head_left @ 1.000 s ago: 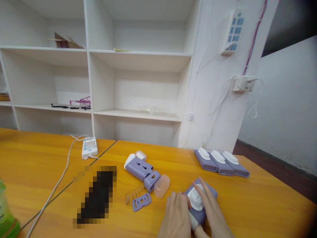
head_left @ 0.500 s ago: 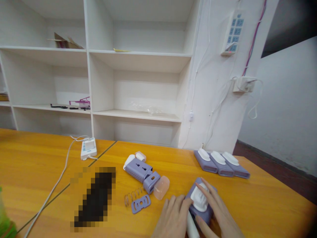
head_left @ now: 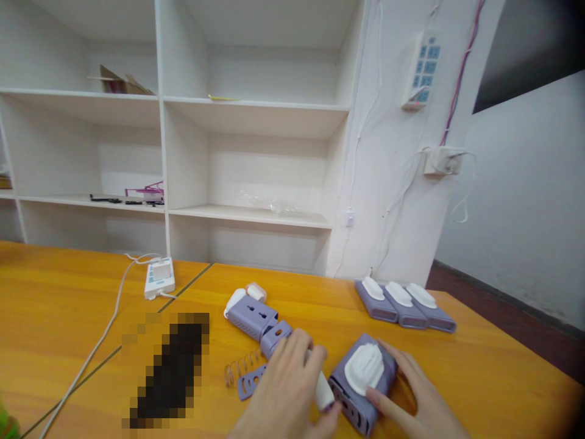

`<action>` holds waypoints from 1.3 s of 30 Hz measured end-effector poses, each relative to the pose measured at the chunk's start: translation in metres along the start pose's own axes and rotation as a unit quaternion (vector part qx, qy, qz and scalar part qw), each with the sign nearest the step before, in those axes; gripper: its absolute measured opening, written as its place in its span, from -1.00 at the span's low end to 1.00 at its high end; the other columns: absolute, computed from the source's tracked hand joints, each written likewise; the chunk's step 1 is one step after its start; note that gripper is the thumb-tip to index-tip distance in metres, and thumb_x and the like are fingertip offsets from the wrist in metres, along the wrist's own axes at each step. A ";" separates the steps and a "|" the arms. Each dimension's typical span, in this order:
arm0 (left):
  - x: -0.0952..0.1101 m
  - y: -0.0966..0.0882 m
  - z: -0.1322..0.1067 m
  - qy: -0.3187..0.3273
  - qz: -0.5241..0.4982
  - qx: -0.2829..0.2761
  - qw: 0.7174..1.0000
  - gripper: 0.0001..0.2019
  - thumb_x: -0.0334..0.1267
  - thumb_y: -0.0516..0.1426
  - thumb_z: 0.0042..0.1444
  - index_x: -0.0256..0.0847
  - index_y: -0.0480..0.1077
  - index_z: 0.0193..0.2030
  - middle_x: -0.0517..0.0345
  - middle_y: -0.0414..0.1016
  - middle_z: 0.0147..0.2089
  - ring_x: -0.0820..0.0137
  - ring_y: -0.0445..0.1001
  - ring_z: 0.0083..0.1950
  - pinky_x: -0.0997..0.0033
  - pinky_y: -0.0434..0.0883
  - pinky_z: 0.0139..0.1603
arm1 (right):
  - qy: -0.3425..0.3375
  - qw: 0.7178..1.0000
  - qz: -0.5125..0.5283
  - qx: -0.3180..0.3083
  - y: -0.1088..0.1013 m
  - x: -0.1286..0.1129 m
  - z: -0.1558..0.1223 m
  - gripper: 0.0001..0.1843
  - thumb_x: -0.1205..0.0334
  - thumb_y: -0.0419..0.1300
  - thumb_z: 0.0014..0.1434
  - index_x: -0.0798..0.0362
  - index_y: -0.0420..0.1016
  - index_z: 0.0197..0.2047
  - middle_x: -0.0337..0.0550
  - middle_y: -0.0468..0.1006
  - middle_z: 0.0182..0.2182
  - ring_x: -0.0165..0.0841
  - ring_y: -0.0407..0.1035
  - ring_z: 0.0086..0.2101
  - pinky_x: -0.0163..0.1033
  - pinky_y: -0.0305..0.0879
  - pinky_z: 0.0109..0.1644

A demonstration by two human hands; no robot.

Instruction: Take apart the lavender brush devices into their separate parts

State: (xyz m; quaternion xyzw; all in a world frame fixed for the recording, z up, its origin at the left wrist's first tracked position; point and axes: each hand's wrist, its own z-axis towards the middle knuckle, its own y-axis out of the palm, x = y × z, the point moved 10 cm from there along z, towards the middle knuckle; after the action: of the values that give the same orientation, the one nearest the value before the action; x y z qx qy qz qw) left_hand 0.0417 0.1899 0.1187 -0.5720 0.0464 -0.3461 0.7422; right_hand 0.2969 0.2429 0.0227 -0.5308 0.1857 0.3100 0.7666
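Note:
My right hand (head_left: 414, 390) grips a purple plastic housing (head_left: 386, 378) by its right side, thumb on the near edge. A white oval knob-like piece (head_left: 364, 367) sits on top of the housing, and slots show on its near end. My left hand (head_left: 292, 381) is closed around a white cylindrical tool (head_left: 324, 393), whose end points towards the housing but is apart from it. Beyond my left hand lie another purple housing (head_left: 249, 316), a smaller purple block (head_left: 274, 335), a coil spring (head_left: 242, 367) and a slotted purple plate (head_left: 250, 383), partly hidden by the hand.
Three purple housings with white tops (head_left: 402, 305) stand in a row at the back right. A white power strip (head_left: 159, 277) with a cable (head_left: 107, 335) lies on the left of the wooden table (head_left: 320, 292). A dark pixelated patch (head_left: 171, 372) covers something. White shelves (head_left: 249, 213) stand behind.
My left hand has moved left, away from the housing, carrying the white cylindrical tool. It now covers the clear peach cap. My right hand has shifted to the housing's right side, uncovering its top.

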 end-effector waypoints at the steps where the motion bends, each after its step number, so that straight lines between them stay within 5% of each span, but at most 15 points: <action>1: -0.009 -0.015 0.001 -0.039 0.017 0.035 0.998 -0.65 -0.09 0.24 0.21 -0.16 0.43 0.08 -0.07 0.45 0.14 -0.02 0.38 0.20 -0.02 0.32 0.26 | 0.015 1.000 0.006 0.008 -0.005 -0.001 0.000 -0.18 -0.25 0.27 0.18 0.01 0.30 0.37 0.10 0.41 0.34 -0.01 0.30 0.32 0.10 0.22 0.43; 4: -0.046 -0.047 -0.006 -0.182 0.107 0.096 0.973 -0.79 -0.15 0.09 0.33 -0.18 0.48 -0.05 -0.08 0.47 -0.01 -0.02 0.42 0.07 -0.06 0.30 0.13 | 0.076 0.996 0.013 0.040 -0.022 0.004 0.001 -0.24 -0.31 0.28 0.14 0.01 0.45 0.25 0.08 0.54 0.22 0.02 0.44 0.19 0.11 0.31 0.35; 7: -0.076 -0.055 -0.015 -0.270 0.189 0.081 0.941 -0.70 -0.18 0.11 0.30 -0.27 0.48 0.07 -0.21 0.47 0.03 -0.14 0.41 0.13 -0.10 0.26 0.11 | 0.116 0.991 0.037 0.057 -0.030 0.010 0.001 -0.26 -0.36 0.31 0.07 0.02 0.55 0.11 -0.02 0.68 -0.09 -0.01 0.56 -0.04 0.04 0.43 0.16; 11: -0.096 -0.039 -0.018 -0.294 0.194 0.027 0.935 -0.59 -0.47 0.12 0.16 -0.32 0.43 0.18 -0.26 0.45 0.11 -0.17 0.41 0.18 -0.09 0.28 0.12 | 0.117 0.989 0.064 0.063 -0.031 0.008 0.000 -0.40 -0.34 0.24 0.14 0.01 0.60 -0.04 -0.20 0.63 -0.41 -0.14 0.56 -0.30 -0.13 0.49 -0.14; 17: -0.109 -0.027 -0.017 -0.309 0.153 0.008 0.939 -0.38 -0.68 0.09 0.01 -0.36 0.35 0.26 -0.24 0.44 0.15 0.04 0.51 0.14 0.18 0.40 0.08 | 0.117 0.987 0.107 0.042 -0.034 0.000 -0.002 -0.58 -0.25 0.29 0.11 -0.09 0.71 -0.25 -0.17 0.74 -0.36 -0.03 0.62 -0.21 -0.14 0.52 -0.10; 21: -0.098 -0.037 -0.016 -0.301 0.164 0.045 0.938 -0.41 -0.62 -0.01 0.20 -0.40 0.25 0.39 -0.38 0.31 0.33 -0.07 0.39 0.30 0.01 0.34 0.21 | 0.122 0.989 0.080 0.008 -0.030 -0.004 -0.002 -0.52 -0.32 0.25 0.13 -0.08 0.70 -0.36 -0.13 0.74 -0.35 0.05 0.60 -0.15 -0.06 0.49 0.03; 24: -0.062 -0.028 -0.012 -0.235 0.161 0.084 0.955 -0.40 -0.57 0.01 0.18 -0.31 0.31 0.39 -0.34 0.25 0.43 -0.21 0.24 0.40 -0.25 0.18 0.34 | 0.117 0.990 0.075 -0.006 -0.024 -0.004 -0.002 -0.46 -0.36 0.19 0.18 -0.06 0.64 -0.43 -0.13 0.66 -0.44 0.04 0.58 -0.16 -0.02 0.46 0.08; 27: -0.023 0.016 -0.008 -0.139 0.046 0.078 0.986 -0.41 -0.41 0.14 0.14 -0.18 0.38 0.35 -0.19 0.35 0.41 -0.14 0.29 0.38 -0.15 0.22 0.39 | 0.112 0.989 0.100 -0.002 -0.020 -0.001 -0.002 -0.47 -0.34 0.19 0.20 -0.05 0.62 -0.39 -0.12 0.67 -0.39 0.03 0.57 -0.12 -0.05 0.45 0.08; 30: -0.004 0.067 -0.008 -0.072 -0.060 0.045 0.995 -0.44 -0.24 0.24 0.19 -0.13 0.41 0.35 -0.15 0.41 0.39 -0.12 0.36 0.37 -0.08 0.27 0.41 | 0.105 0.986 0.129 0.005 -0.019 0.001 -0.001 -0.50 -0.32 0.20 0.20 -0.04 0.63 -0.23 -0.10 0.72 -0.23 -0.01 0.58 -0.08 -0.08 0.45 0.12; 34: -0.015 0.089 -0.007 -0.065 -0.141 0.050 0.987 -0.41 -0.22 0.18 0.31 -0.14 0.27 0.47 -0.07 0.29 0.49 -0.02 0.22 0.50 0.01 0.18 0.51 | 0.094 0.981 0.169 -0.012 -0.010 -0.002 0.001 -0.51 -0.29 0.22 0.20 -0.02 0.63 -0.21 -0.08 0.72 -0.26 -0.03 0.60 -0.10 -0.09 0.48 0.08; 39: -0.029 0.080 0.000 -0.133 -0.163 0.019 0.977 0.13 -0.33 0.41 -0.16 -0.38 0.01 0.56 -0.28 -0.05 0.60 -0.16 -0.12 0.61 -0.14 -0.03 0.58 | 0.078 0.974 0.214 -0.018 0.000 -0.008 0.002 -0.53 -0.26 0.27 0.16 0.00 0.64 -0.22 -0.07 0.72 -0.27 -0.07 0.60 -0.11 -0.13 0.51 0.02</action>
State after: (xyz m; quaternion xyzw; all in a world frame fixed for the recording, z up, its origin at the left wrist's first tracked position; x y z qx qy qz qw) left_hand 0.0562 0.2148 0.0388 -0.5989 -0.1529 -0.3840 0.6859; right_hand 0.2906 0.2424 0.0284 -0.5151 0.3485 0.4276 0.6560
